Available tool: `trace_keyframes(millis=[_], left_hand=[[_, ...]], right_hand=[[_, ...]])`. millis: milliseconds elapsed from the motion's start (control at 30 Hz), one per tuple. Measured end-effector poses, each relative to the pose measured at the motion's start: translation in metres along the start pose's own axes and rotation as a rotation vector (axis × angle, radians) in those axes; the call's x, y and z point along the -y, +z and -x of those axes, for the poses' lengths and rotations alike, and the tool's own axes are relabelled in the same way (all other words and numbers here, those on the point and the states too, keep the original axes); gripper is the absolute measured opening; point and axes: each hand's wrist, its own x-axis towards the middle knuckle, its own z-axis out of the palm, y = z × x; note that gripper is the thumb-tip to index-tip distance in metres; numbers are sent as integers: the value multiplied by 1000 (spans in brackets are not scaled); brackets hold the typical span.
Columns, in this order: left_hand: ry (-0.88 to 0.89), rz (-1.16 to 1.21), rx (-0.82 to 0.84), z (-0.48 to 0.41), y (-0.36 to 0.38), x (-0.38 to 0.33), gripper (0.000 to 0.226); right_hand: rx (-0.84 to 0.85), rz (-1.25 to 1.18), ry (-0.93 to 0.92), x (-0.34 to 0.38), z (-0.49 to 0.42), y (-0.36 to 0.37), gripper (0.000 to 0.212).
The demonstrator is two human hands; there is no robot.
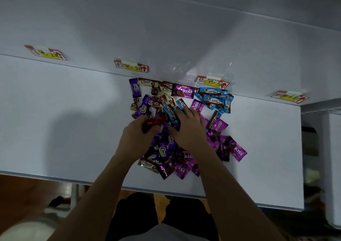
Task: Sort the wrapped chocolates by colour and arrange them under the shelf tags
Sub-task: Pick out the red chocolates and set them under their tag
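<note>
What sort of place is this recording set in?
Probably a mock shop shelf set up indoors: a plain white shelf with handwritten tags taped along its back edge, a loose pile of wrapped chocolates, and wooden floor below.

4 shelf tags — 1 mixed heap of wrapped chocolates, too overlapped to count.

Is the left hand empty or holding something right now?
Holding. The left hand has its fingers curled round a red-wrapped chocolate, whose foil shows between them.
</note>
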Motion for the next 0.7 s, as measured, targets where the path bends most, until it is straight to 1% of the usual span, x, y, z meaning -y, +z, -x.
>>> trace_keyframes(millis=[67, 100, 133, 200, 233, 267, 300, 400, 433, 467, 500, 567, 600, 667, 700], left_hand=[[-35, -5, 22, -1, -3, 3, 21], [-57, -6, 38, 0, -4, 6, 22], [-76, -1, 52, 1, -4, 10, 23], [-100, 6, 70, 5, -1, 15, 23], [-97, 3, 79, 7, 1, 16, 22], [-84, 0, 88, 8, 3, 17, 21], [-65, -7, 95, 9, 6, 16, 21], [-19, 6, 110, 9, 14, 12, 19], [-14, 32, 117, 8, 16, 10, 21], [-8, 49, 115, 7, 18, 9, 22], [11, 43, 100, 6, 19, 8, 24], [91, -29, 15, 8, 22, 8, 26], [147, -80, -52, 9, 23, 10, 25], [258, -198, -169, 14, 27, 16, 24], [286, -246, -196, 17, 29, 20, 25]], right_hand=[[53, 53, -30, -6, 1, 3, 73], [44, 45, -17, -11, 4, 6, 72], [-12, 2, 8, -16, 10, 8, 69], [-208, -160, 91, -28, 22, 12, 59], [-276, -223, 131, -33, 29, 12, 57], [-281, -243, 151, -37, 37, 12, 59], [-224, -207, 153, -40, 44, 13, 67], [75, 0, 112, -39, 60, 20, 102], [105, 31, 111, -38, 61, 24, 107], [85, 31, 122, -38, 60, 27, 106], [13, -4, 143, -39, 56, 27, 99], [-215, -168, 177, -44, 44, 25, 77], [-302, -274, 193, -47, 38, 22, 68], [-367, -407, 227, -54, 28, 12, 58], [-356, -403, 243, -57, 25, 8, 58]])
